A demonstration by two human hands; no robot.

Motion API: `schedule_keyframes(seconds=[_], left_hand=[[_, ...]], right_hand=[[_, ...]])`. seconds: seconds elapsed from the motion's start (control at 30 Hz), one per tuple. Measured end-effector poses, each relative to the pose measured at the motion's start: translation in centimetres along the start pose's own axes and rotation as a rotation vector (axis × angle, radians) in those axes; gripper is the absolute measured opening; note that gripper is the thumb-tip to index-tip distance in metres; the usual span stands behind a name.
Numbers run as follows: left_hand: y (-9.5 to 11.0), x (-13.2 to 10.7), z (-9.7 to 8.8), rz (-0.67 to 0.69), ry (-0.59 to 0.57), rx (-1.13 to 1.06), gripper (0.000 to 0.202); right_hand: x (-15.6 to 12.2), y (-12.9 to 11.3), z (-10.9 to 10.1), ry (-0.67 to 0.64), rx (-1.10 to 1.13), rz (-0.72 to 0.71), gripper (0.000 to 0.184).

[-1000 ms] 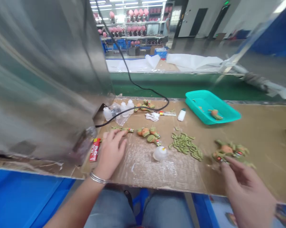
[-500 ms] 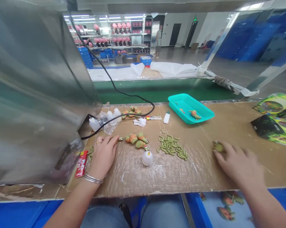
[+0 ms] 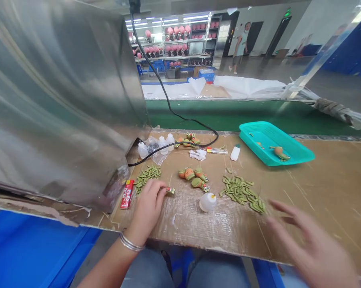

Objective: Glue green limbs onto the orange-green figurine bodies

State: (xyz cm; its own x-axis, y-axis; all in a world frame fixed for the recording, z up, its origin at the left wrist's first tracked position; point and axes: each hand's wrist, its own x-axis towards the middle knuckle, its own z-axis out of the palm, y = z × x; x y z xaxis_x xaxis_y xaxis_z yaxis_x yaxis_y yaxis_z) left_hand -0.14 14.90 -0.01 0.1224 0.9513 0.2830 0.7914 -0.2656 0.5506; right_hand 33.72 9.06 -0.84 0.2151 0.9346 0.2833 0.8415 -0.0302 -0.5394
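Note:
My left hand rests on the cardboard with its fingers closed on a small green toy figure; only the end with a red mouth and white-and-yellow eyes shows. At the right, my right hand is smeared by motion, its fingers apart and nothing visible between them. Its fingertips are close to a heap of small green curved pieces. Between the hands stands a round white squeeze bottle with a yellowish tip. Several orange-and-green toy figures lie just behind it.
Another heap of green pieces and a red packet lie at the left, beside a metal housing. A black cable crosses the back. A teal basket holds a figure. Behind runs a green belt; a person stands beyond.
The toy figure in my right hand is gone from it, and those fingers have spread. The hand is now near the green heap. My left hand keeps its figure. The view has swung left.

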Motion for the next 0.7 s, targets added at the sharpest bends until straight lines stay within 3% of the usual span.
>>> schedule_keyframes(seconds=[0.03,0.13,0.27,0.47,0.57,0.7], left_hand=[[0.1,-0.6,0.0,0.000,-0.014,-0.015,0.013],[0.0,-2.5,0.2,-0.014,-0.062,-0.057,0.012],[-0.5,-4.3,0.2,-0.051,-0.135,-0.138,0.026],[-0.4,-4.0,-0.2,-0.087,-0.214,-0.376,0.045],[0.0,-3.8,-0.4,-0.170,-0.197,-0.529,0.032],[0.8,-4.6,-0.3,-0.408,-0.136,-0.818,0.016]], right_hand=[[0.0,-2.1,1.6,-0.109,0.127,-0.046,0.036],[-0.2,-7.1,5.9,-0.233,0.272,-0.124,0.042],[-0.4,-9.0,9.0,-0.276,0.344,-0.108,0.038],[-1.2,-9.1,9.3,-0.339,0.490,-0.096,0.037],[-2.2,-9.8,8.9,-0.397,0.620,-0.052,0.042],[-3.7,-11.4,7.8,-0.536,1.050,0.206,0.043]])
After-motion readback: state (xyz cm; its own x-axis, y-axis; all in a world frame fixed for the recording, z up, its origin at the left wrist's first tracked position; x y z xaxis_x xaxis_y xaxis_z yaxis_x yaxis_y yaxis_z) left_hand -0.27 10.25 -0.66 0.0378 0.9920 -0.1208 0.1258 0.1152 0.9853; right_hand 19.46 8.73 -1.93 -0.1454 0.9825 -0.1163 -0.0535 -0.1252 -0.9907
